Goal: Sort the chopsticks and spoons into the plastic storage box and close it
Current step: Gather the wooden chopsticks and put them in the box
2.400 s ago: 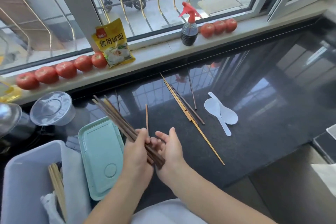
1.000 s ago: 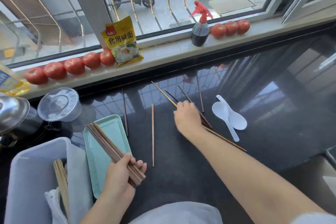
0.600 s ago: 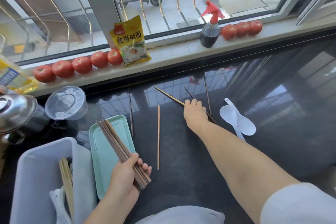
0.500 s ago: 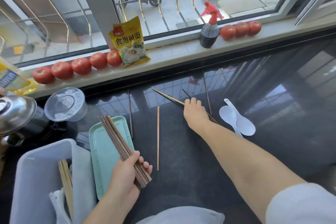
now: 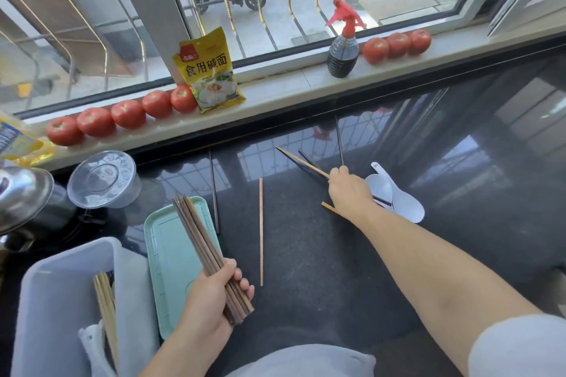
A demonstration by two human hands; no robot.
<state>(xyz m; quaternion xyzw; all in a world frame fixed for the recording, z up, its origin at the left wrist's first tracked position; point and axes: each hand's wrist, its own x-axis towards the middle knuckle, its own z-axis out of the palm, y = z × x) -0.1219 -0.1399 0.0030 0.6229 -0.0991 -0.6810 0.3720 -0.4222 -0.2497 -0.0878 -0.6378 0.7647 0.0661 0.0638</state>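
Note:
My left hand (image 5: 211, 300) grips a bundle of dark brown chopsticks (image 5: 199, 239) above the mint-green lid (image 5: 171, 260). My right hand (image 5: 349, 190) reaches across the black counter and closes its fingers on a light bamboo chopstick (image 5: 301, 161) and dark ones beside it. Two white plastic spoons (image 5: 398, 199) lie just right of that hand. A single light chopstick (image 5: 261, 229) and a dark one (image 5: 214, 190) lie loose between my hands. The pale grey storage box (image 5: 61, 300) at the lower left holds several light chopsticks (image 5: 105, 309).
A clear plastic bowl (image 5: 102, 179) and a steel pot lid (image 5: 21, 193) stand at the left. The window sill carries tomatoes (image 5: 122, 113), a yellow packet (image 5: 208, 70), a red-topped spray bottle (image 5: 343, 49) and more tomatoes (image 5: 396, 44). Another dark chopstick (image 5: 338, 141) lies near the sill.
My right hand left the bundle, reached out to the chopsticks near the spoons and curled onto them, lifting their far ends slightly. My left hand kept the dark bundle over the lid.

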